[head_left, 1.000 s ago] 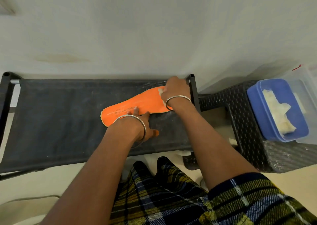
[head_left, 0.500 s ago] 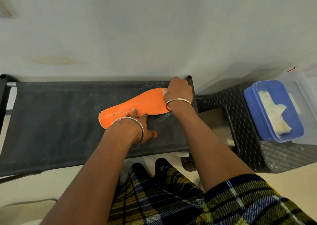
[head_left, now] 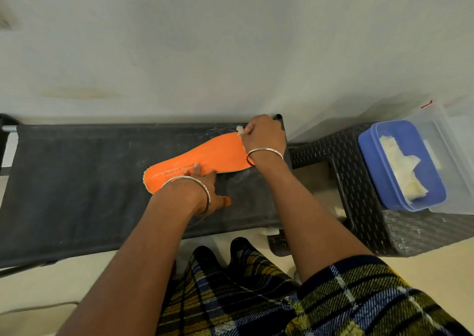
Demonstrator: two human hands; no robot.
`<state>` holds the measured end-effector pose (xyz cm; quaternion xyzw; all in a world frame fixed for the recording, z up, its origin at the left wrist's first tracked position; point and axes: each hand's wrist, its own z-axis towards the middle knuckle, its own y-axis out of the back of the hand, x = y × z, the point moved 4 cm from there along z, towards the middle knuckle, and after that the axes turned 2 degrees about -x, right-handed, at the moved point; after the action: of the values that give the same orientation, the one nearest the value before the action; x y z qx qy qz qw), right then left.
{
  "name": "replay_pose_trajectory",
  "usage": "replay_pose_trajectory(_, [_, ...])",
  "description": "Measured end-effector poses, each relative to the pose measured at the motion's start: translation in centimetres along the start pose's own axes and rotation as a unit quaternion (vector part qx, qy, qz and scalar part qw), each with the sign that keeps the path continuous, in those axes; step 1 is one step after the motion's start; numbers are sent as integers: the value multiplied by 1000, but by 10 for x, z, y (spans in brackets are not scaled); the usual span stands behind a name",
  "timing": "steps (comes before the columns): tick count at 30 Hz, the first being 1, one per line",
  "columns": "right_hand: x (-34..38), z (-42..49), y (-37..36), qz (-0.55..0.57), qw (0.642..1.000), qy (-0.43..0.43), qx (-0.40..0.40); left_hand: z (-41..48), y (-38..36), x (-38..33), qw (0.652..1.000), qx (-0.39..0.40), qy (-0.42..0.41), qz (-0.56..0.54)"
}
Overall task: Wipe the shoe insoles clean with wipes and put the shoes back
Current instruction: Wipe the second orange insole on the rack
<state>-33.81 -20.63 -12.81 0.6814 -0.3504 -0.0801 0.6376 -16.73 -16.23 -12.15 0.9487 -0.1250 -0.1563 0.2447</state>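
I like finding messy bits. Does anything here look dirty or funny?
Yes. The black shelf has whitish dusty smears around the orange insole, mostly by the right hand holding the wipe. The wall also shows a faint yellowish stain at the left.

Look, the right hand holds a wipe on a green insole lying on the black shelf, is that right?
Not quite: the insole is orange, not green. The head view shows the right hand holding the wipe on its far end, and it lies on the black shelf.
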Motion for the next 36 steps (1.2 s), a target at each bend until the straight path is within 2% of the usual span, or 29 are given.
replay_pose_trajectory(3, [25, -10, -17, 25, 997, 58, 50, 2, -1, -1, 1000, -12, 3, -5])
replay_pose_trajectory(6, [41, -20, -28, 2, 992, 101, 78, 4, -2, -2, 1000, -18, 3, -7])
replay_pose_trajectory(12, [-1, -3, 2, -28, 1000, -5, -4, 1, -1, 1, 1000, -1, 1, -2])
replay_pose_trajectory(15, [-7, -3, 4, -23, 999, -28, -8, 0, 0, -1, 1000, 2, 4, -4])
replay_pose_trajectory(17, [4, -7, -2, -15, 1000, 1, 20, -1, 0, -3, 1000, -3, 5, 0])
replay_pose_trajectory(20, [27, -19, -22, 18, 991, 70, 116, 0, 0, -3, 1000, -9, 5, -13])
replay_pose_trajectory(22, [26, -18, -26, 24, 988, 66, 135, 0, 0, -2, 1000, -5, 5, -15])
replay_pose_trajectory(24, [11, -8, -22, 6, 994, 24, 108, 1, -1, -1, 1000, 1, 4, -12])
replay_pose_trajectory(27, [-16, 0, -4, -7, 999, -48, 26, 1, -1, 1, 1000, 4, 1, 5])
replay_pose_trajectory(32, [-25, -16, 29, 132, 989, -70, 2, 4, -1, -1, 1000, 0, 3, 14])
replay_pose_trajectory(34, [-21, -28, 51, 235, 967, -95, -21, 6, 0, 0, 1000, -15, 9, 16])
replay_pose_trajectory(36, [-15, -47, 69, 321, 938, -124, -38, 0, 10, -1, 997, -71, 15, 7])
